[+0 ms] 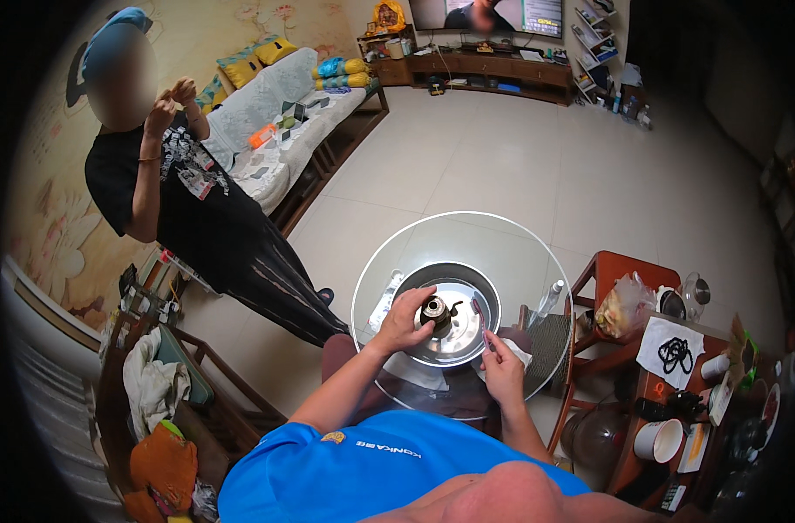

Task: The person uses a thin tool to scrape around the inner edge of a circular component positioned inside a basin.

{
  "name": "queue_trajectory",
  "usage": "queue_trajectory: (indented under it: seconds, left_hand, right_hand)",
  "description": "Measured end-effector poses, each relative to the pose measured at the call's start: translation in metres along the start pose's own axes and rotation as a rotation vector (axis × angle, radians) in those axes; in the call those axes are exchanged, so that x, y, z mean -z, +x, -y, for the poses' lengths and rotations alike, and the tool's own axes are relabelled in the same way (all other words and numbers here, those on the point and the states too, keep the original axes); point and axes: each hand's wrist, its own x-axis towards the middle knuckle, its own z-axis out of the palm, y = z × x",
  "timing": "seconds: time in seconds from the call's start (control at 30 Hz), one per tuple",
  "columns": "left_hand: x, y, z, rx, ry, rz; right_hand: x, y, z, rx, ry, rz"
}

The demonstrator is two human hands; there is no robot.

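Note:
In front of me a shiny round metal basin (493,301) stands on a round glass tabletop (376,261). My left hand (404,321) is closed around a metal cylindrical part (433,307) with a round hole in its top, held over the left side of the basin. A small dark curved piece (455,309) shows just beside that part; I cannot tell whether they are joined. My right hand (504,366), at the basin's right edge, pinches a thin, stick-like tool (486,336) that slants up over the rim. Its kind is too small to make out.
A person in black (166,166) stands at the left, both hands raised. At the right are a red-brown chair (602,270) with a bag on it and a cluttered table (642,418). Clothes (158,383) lie on a wooden seat at the lower left.

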Motion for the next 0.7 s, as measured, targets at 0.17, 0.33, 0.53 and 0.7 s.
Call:
queue_trajectory:
  seconds: [0.17, 0.33, 0.53, 0.7]
  left_hand:
    - [-0.001, 0.001, 0.003, -0.045, -0.009, -0.026]
    - [-0.002, 0.001, -0.001, 0.112, 0.032, -0.063]
    - [-0.002, 0.005, 0.002, -0.011, 0.011, 0.0]
    - [0.008, -0.004, -0.005, 0.003, 0.011, -0.036]
  right_hand:
    - [-0.004, -0.009, 0.004, -0.011, -0.036, -0.037]
    - [-0.013, -0.01, 0.01, -0.018, -0.063, -0.094]
    - [-0.016, -0.002, 0.011, -0.046, -0.227, -0.148]
    - [-0.023, 0.001, 0.048, -0.044, -0.44, -0.125]
